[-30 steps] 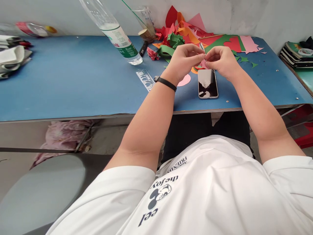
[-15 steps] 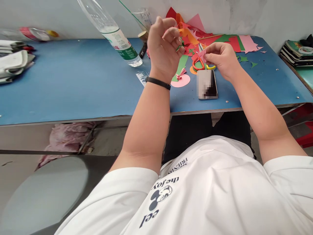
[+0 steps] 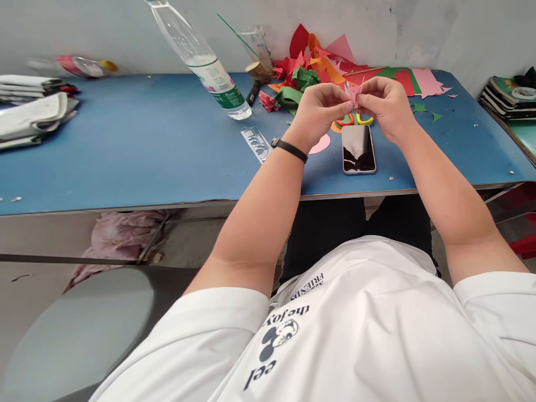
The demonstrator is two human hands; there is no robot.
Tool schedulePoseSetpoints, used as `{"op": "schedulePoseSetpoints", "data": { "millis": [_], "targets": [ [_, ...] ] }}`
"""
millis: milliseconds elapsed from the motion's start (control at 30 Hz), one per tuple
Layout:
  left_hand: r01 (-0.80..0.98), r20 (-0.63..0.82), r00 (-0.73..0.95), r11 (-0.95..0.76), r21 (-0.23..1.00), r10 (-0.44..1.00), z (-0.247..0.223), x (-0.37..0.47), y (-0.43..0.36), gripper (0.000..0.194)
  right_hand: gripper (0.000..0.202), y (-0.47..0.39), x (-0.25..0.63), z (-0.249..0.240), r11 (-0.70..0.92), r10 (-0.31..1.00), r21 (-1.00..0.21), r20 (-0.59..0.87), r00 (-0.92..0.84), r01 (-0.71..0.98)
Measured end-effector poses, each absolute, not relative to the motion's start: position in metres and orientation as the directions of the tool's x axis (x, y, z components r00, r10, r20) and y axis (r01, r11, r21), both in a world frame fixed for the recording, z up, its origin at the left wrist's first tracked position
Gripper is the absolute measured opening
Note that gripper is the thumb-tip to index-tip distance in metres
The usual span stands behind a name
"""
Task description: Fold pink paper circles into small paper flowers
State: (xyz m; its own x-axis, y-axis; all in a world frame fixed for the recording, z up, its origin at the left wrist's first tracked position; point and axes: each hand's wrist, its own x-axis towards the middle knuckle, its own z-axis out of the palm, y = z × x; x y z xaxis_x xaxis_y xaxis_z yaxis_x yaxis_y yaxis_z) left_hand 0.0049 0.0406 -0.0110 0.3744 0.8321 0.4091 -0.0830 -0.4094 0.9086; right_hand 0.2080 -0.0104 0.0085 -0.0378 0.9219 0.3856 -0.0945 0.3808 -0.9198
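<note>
Between my two hands, above the scissors, is a small piece of pink paper (image 3: pixel 354 95). My left hand (image 3: pixel 321 110) pinches its left side, and my right hand (image 3: pixel 384 106) pinches the right side. Below my fingertips the orange and yellow handles of the scissors (image 3: pixel 365 119) show on the blue table (image 3: pixel 167 145); the rest is mostly hidden. A phone (image 3: pixel 359 149) lies just in front of them. Partly behind my left wrist is a pink paper circle (image 3: pixel 320 144).
A large water bottle (image 3: pixel 218 84) and a clear stencil ruler (image 3: pixel 255 144) are left of my hands. Paper scraps (image 3: pixel 322 61) pile up by the wall. Folded cloths (image 3: pixel 37 120) lie far left, stacked books (image 3: pixel 508 97) far right.
My left hand has come down and right from its raised, open pose and now pinches the pink paper too. My right hand keeps its pinch on it. The view has shifted slightly.
</note>
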Motion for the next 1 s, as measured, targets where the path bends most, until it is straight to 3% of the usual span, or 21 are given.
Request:
{"op": "schedulePoseSetpoints", "data": {
  "millis": [367,567,733,900,1000],
  "targets": [
    [-0.077,0.389,0.348,-0.387,0.919,0.853,-0.0084,0.0045,0.0362,0.051,0.047,-0.001,0.2114,0.0029,0.298,0.954,-0.947,0.299,0.011,-0.122],
    [-0.075,0.311,0.368,-0.306,0.949,0.876,-0.0088,0.0047,0.0377,0.04,0.023,-0.0029,0.2131,0.0079,0.124,0.991,-0.965,0.131,-0.014,-0.229],
    [-0.087,0.281,0.36,-0.268,0.96,0.89,-0.0088,0.0061,0.0408,0.029,0.026,-0.0043,0.2169,0.0097,0.053,0.994,-0.964,0.077,-0.081,-0.26],
    [-0.084,0.268,0.399,-0.257,0.963,0.877,-0.0096,0.0053,0.0428,0.026,0.019,-0.0044,0.2171,0.0085,0.055,0.984,-0.954,0.101,-0.143,-0.295],
    [-0.085,0.262,0.411,-0.249,0.965,0.873,-0.0103,0.0049,0.043,0.03,0.031,-0.0015,0.2172,0.0041,0.091,0.973,-0.954,0.147,-0.179,-0.286]
  ]
}}
